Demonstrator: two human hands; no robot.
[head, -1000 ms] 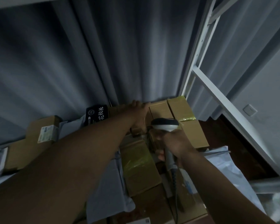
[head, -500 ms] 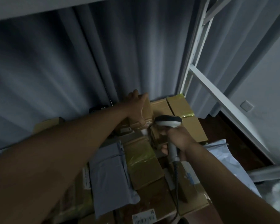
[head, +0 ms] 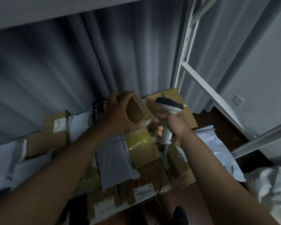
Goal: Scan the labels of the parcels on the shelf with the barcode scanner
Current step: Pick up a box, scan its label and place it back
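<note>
while the left hand (head: 118,116) grips a small box (head: 139,109) tilted up above the heap of parcels, the right hand (head: 175,125) is wrapped round the handle of the scanner (head: 169,105), whose head sits just beside the box. a white label (head: 145,122) shows at the box's lower edge. more boxes and grey mailers (head: 115,158) lie below on the shelf, against a grey curtain (head: 88,62).

Labels (head: 143,191) seemingly too blurred, illegible
</note>
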